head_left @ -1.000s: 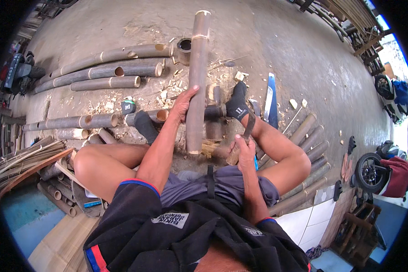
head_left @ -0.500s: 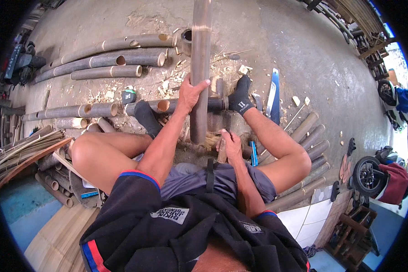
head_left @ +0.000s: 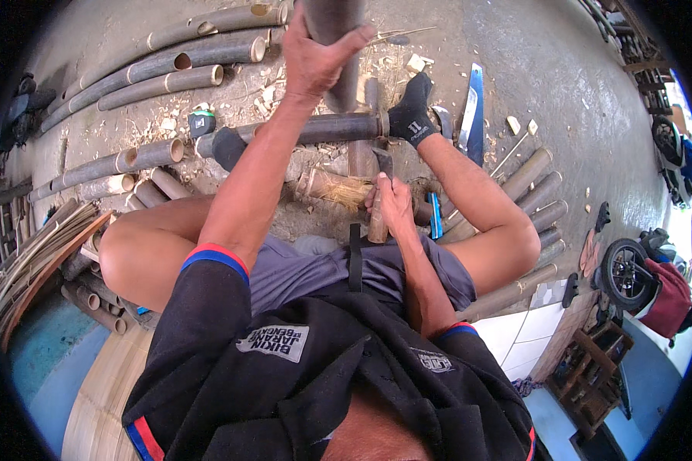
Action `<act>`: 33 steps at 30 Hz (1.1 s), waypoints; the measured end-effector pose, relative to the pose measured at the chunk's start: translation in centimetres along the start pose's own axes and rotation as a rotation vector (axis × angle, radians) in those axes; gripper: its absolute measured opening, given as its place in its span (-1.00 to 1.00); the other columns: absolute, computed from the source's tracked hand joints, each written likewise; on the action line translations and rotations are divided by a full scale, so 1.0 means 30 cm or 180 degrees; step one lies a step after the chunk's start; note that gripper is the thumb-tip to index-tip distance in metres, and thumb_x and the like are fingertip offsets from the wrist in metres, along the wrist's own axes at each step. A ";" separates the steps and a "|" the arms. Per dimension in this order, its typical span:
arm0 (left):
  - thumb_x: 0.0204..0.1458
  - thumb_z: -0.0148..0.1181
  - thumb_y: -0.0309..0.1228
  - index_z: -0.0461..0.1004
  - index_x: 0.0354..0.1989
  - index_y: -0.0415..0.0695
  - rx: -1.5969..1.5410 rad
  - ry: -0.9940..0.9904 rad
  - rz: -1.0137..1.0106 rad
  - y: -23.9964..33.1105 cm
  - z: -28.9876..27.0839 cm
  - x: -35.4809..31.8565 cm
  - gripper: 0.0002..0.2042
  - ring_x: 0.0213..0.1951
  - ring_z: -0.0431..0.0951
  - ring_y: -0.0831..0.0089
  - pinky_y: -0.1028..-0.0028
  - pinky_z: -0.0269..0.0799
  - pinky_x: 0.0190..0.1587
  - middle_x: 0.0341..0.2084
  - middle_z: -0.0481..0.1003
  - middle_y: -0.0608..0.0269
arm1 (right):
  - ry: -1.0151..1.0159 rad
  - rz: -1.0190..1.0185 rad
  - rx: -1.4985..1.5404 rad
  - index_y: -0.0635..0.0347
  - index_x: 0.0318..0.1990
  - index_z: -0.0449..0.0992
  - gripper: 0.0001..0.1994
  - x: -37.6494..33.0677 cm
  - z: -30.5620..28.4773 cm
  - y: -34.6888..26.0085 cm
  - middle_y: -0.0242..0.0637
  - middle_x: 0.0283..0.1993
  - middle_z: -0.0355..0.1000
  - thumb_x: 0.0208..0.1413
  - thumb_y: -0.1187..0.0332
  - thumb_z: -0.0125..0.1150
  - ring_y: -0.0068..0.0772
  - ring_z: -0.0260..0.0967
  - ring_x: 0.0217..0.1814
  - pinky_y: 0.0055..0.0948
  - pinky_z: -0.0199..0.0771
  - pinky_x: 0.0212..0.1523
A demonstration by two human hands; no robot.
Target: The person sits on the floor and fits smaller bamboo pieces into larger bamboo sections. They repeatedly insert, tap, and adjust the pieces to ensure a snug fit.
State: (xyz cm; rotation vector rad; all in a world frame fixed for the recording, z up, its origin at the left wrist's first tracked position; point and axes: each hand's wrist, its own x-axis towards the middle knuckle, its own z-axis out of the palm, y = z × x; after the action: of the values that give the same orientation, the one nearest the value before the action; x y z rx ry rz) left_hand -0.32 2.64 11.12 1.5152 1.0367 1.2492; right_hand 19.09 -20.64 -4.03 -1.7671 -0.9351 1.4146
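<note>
My left hand (head_left: 319,65) is wrapped round a thick dark bamboo pole (head_left: 337,21), raised and tilted in front of me, with its lower end above the floor. Closed in my right hand (head_left: 394,201), low between my legs, is a wooden-handled blade (head_left: 377,228); its short dark metal part shows above the fingers. Beside that hand lies a short bamboo piece with a frayed, fibrous end (head_left: 334,188). A dark bamboo length (head_left: 323,129) runs crosswise on the floor between my feet in dark socks.
Bamboo poles with cut holes (head_left: 154,88) lie at the far left. A tape measure (head_left: 201,121) sits among wood chips. To the right are a hand saw (head_left: 473,115), a blue tool (head_left: 436,215) and several bamboo lengths (head_left: 527,173). Split strips (head_left: 46,246) are stacked left; a motorbike (head_left: 630,276) stands right.
My left hand has lifted the bamboo pole up and away from me, uncovering the frayed bamboo piece. My right hand stays low, and its tool's metal part now shows.
</note>
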 end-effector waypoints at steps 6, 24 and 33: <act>-0.15 0.62 -0.18 0.49 -0.01 -0.24 -0.0350 0.0567 0.0273 -0.115 0.138 -0.073 -0.41 -0.20 0.65 0.42 0.38 0.57 -0.07 -0.22 0.64 0.15 | 0.0017 0.0248 -0.0105 0.37 -0.29 0.44 -0.59 -0.025 -0.003 -0.058 -0.17 -0.57 0.47 0.41 0.13 -0.06 -0.35 0.48 -0.53 -0.28 0.47 -0.45; -0.14 0.61 -0.18 0.42 0.07 -0.23 -0.0431 0.0765 0.0024 -0.234 0.141 -0.110 -0.34 -0.16 0.65 0.39 0.37 0.57 -0.05 -0.19 0.64 0.12 | 0.0290 -0.0355 -0.1601 0.40 -0.25 0.47 -0.59 0.089 0.019 -0.061 0.10 -0.46 0.51 0.39 0.14 -0.04 0.05 0.54 -0.40 -0.03 0.50 -0.36; -0.14 0.62 -0.19 0.45 0.02 -0.25 -0.0253 0.0777 0.0161 -0.244 0.151 -0.089 -0.38 -0.21 0.64 0.40 0.37 0.57 -0.08 -0.21 0.63 0.15 | 0.0568 -0.0565 -0.2400 0.38 -0.29 0.51 -0.67 0.192 0.124 -0.168 0.35 -0.34 0.53 0.30 0.22 0.03 0.43 0.54 -0.21 0.21 0.55 -0.15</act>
State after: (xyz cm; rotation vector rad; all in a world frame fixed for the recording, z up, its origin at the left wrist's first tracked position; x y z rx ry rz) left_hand 3.30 1.39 2.96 1.3595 1.0956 1.5217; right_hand 15.72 -12.87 -3.24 -2.2124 -1.6156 0.8103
